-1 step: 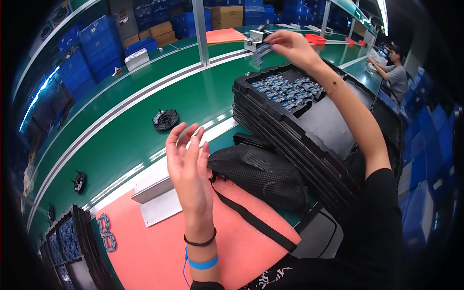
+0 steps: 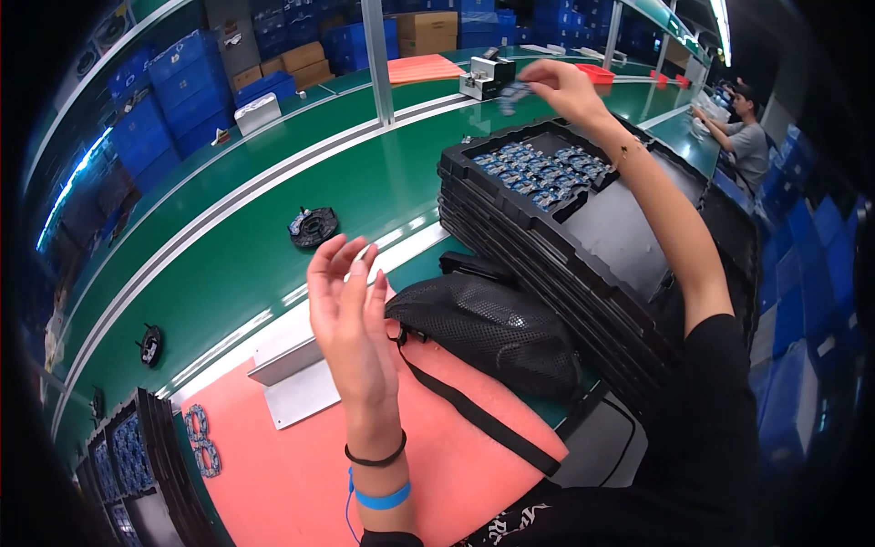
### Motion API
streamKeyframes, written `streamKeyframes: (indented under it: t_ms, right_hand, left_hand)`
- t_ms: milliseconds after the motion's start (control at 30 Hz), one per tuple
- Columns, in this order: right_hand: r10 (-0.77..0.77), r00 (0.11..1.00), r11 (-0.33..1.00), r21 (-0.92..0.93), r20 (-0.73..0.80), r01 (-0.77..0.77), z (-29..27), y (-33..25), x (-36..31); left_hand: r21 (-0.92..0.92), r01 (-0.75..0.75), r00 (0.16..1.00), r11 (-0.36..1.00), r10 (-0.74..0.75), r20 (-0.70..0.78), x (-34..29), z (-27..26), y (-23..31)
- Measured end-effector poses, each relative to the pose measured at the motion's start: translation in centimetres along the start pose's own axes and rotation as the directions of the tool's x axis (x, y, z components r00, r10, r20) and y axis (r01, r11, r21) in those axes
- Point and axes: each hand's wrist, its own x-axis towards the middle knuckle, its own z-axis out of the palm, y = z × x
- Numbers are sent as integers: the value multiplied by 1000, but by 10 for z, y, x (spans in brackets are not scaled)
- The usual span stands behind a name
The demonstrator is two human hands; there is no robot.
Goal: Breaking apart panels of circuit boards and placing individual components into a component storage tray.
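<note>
My right hand [image 2: 567, 87] reaches far out over a stack of black trays [image 2: 510, 228] and pinches a small blue circuit board [image 2: 513, 92] in its fingertips. The top tray holds several more blue circuit boards [image 2: 538, 169]. My left hand [image 2: 346, 310] is raised above the bench edge with its fingers spread and nothing in it. Its wrist wears a black band and a blue strap. Just to its right lies a black mesh bag [image 2: 492, 328], whose strap runs across the orange mat [image 2: 301, 474].
A green conveyor belt [image 2: 237, 246] carries a round black part [image 2: 313, 226] and another [image 2: 150, 345]. More black trays [image 2: 128, 456] stand at the lower left, with two blue parts [image 2: 200, 442] beside them. Another person [image 2: 743, 137] sits far right. Blue crates line the shelves.
</note>
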Motion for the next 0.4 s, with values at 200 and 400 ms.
streamKeyframes:
  t_ms: [200,400]
  right_hand:
    - [409,901,833,-344,-146,-434,5,113,-27]
    - [425,902,860,-348,82,-374,19,123,-30]
  left_hand:
    - [44,-41,989,998,46,-137,8,-18,6]
    - [56,2,994,998,4,-107,14,-19,-2]
